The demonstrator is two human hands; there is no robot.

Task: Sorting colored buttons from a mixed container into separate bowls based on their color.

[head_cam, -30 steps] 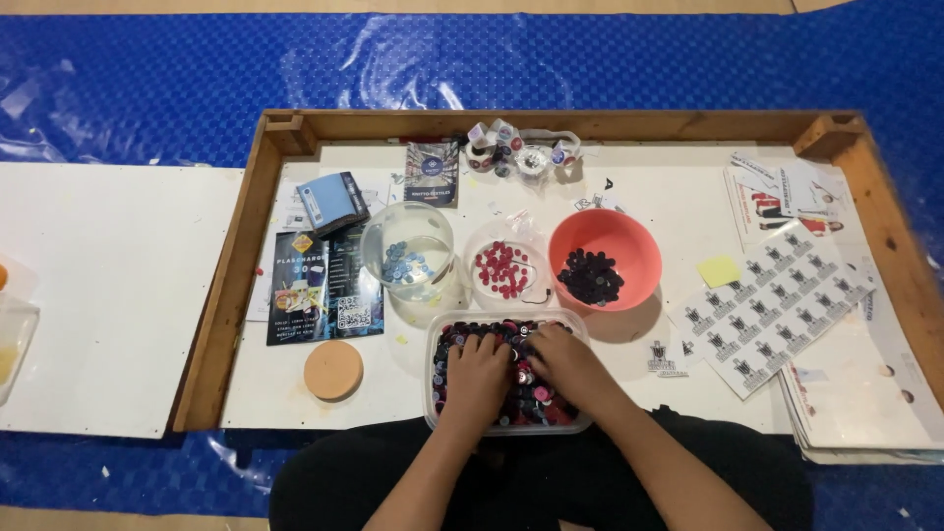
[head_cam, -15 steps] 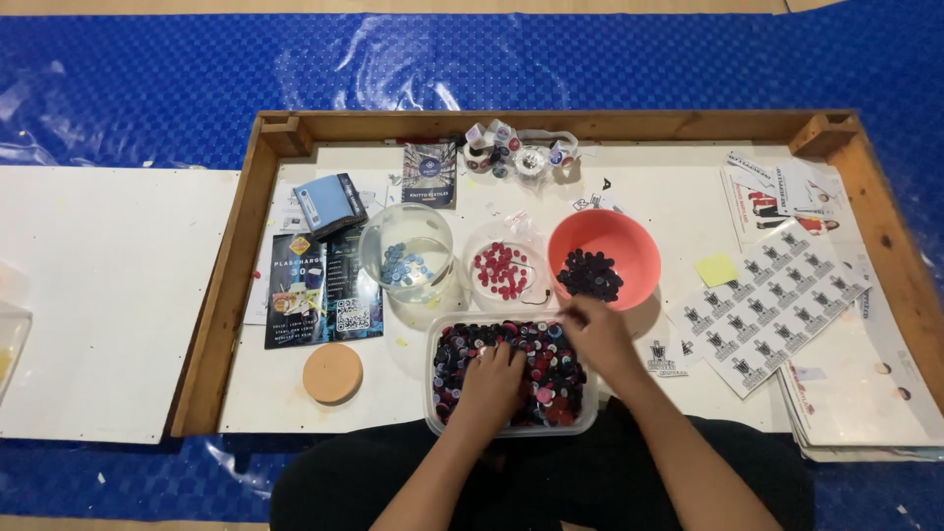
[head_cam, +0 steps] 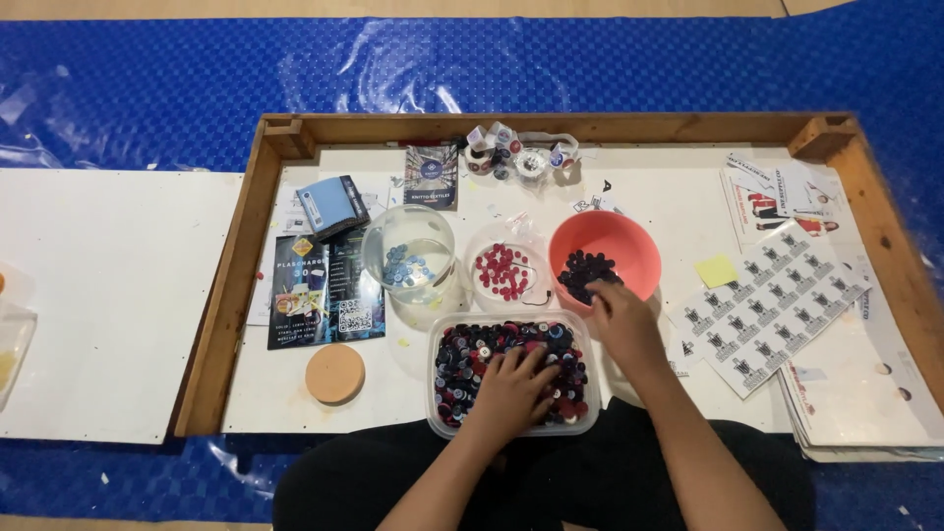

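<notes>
The left hand [head_cam: 511, 388] sits down in the clear tub [head_cam: 511, 372] of mixed buttons, fingers spread and curled over the heap, raking through the dark, red and blue pieces. The right hand [head_cam: 621, 320] reaches out to the rim of the orange bowl [head_cam: 605, 258], fingers drawn together over the dark buttons [head_cam: 587, 273] piled there; whether they pinch one I cannot tell. Three receivers stand in a row just behind the tub, each within easy reach: a glass jar [head_cam: 408, 254] with blue buttons, a clear cup [head_cam: 504, 265] with red ones, and the orange bowl with dark ones, one colour each. A cork lid [head_cam: 334, 373] lies off to the left on the wooden tray [head_cam: 241, 265], beside the leaflets [head_cam: 324, 290].
</notes>
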